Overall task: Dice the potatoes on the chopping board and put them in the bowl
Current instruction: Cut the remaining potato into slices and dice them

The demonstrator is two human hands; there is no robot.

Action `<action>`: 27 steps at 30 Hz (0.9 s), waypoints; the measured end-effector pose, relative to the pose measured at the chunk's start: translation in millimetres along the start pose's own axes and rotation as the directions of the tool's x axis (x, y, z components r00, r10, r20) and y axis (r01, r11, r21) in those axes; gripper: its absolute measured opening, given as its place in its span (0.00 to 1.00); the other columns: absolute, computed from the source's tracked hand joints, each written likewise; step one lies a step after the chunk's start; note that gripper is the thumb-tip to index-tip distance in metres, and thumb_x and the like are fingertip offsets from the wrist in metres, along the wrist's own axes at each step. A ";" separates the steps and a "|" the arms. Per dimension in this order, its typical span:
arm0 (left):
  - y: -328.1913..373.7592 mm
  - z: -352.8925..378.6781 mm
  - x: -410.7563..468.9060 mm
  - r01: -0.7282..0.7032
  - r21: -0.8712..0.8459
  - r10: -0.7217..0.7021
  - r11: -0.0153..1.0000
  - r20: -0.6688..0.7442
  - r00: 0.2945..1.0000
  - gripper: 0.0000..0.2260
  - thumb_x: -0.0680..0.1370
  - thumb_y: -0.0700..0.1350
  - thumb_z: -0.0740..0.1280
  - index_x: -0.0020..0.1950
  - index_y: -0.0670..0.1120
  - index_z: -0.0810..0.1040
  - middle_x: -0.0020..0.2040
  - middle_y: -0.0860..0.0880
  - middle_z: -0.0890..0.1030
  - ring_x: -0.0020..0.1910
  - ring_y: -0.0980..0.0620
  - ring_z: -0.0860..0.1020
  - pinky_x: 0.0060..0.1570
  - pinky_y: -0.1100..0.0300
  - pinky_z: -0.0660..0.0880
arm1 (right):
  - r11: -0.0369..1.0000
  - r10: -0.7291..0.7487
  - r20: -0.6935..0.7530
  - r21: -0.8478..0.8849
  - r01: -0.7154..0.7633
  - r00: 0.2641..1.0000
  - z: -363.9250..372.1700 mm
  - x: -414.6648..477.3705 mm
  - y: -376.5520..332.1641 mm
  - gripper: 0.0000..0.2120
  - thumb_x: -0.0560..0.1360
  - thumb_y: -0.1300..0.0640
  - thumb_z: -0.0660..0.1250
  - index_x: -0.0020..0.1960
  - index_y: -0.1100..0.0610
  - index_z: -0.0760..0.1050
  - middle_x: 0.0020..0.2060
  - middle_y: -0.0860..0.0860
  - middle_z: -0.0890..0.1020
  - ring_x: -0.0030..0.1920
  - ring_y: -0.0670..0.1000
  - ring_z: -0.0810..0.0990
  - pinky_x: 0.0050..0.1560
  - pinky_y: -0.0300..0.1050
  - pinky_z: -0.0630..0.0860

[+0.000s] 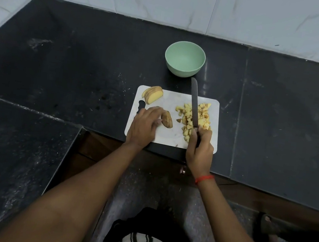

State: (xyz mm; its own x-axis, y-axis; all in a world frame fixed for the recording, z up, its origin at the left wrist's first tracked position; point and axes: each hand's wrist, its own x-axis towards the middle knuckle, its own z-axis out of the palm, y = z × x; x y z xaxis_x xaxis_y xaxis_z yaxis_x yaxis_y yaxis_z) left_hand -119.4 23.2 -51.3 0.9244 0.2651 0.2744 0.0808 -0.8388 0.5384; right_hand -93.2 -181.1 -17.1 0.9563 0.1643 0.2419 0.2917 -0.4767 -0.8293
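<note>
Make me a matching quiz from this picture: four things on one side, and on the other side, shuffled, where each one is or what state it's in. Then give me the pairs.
Things
1. bowl
2. knife
3. diced potato
4. potato half

Places or states
A. held by the left hand on the chopping board
B. empty, on the counter beyond the board
C. heaped on the board's right side
D. gripped by the right hand

Pairs: 1-B, 2-D, 3-C, 4-A
</note>
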 end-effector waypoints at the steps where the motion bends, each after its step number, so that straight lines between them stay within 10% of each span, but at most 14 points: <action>1: 0.9 -0.8 -0.7 0.005 0.017 -0.005 1.000 0.012 1.000 0.21 0.78 0.39 0.61 0.70 0.51 0.74 0.70 0.54 0.76 0.53 0.48 0.73 0.51 0.47 0.75 | 1.000 0.014 0.012 0.016 -0.014 1.000 2.6 4.2 5.4 0.06 0.84 0.54 0.60 0.54 0.57 0.70 0.39 0.50 0.81 0.37 0.57 0.81 0.32 0.47 0.71; 10: 7.1 -15.8 33.4 -0.272 0.268 0.163 0.924 0.366 0.916 0.26 0.78 0.38 0.58 0.72 0.60 0.76 0.74 0.55 0.72 0.58 0.46 0.71 0.43 0.49 0.77 | 0.999 0.005 0.072 0.036 -0.008 0.997 6.6 12.4 16.3 0.08 0.84 0.53 0.59 0.50 0.57 0.67 0.33 0.52 0.79 0.31 0.53 0.77 0.28 0.50 0.69; 19: -1.3 -19.7 46.3 -0.372 0.273 0.250 0.887 0.393 0.885 0.25 0.73 0.34 0.72 0.67 0.53 0.81 0.62 0.52 0.79 0.55 0.48 0.73 0.40 0.56 0.71 | 0.996 -0.016 0.064 0.086 0.011 0.998 6.5 14.9 19.1 0.07 0.84 0.55 0.60 0.48 0.52 0.65 0.30 0.46 0.74 0.30 0.50 0.74 0.27 0.46 0.66; 27: 23.4 6.6 15.3 0.173 0.163 -0.180 0.971 0.027 0.983 0.13 0.80 0.49 0.69 0.62 0.47 0.83 0.50 0.47 0.77 0.52 0.45 0.74 0.49 0.46 0.77 | 0.996 -0.007 0.075 0.095 0.000 0.997 10.2 16.7 25.6 0.06 0.84 0.55 0.60 0.48 0.53 0.66 0.31 0.48 0.75 0.30 0.51 0.74 0.27 0.46 0.67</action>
State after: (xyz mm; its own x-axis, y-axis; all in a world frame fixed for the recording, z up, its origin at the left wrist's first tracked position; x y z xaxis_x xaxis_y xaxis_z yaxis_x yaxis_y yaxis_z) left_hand -100.9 4.5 -39.8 0.9045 0.3986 0.1513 0.2994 -0.8465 0.4403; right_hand -70.0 -181.8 -39.5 0.9500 0.2318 0.2093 0.2883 -0.3930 -0.8732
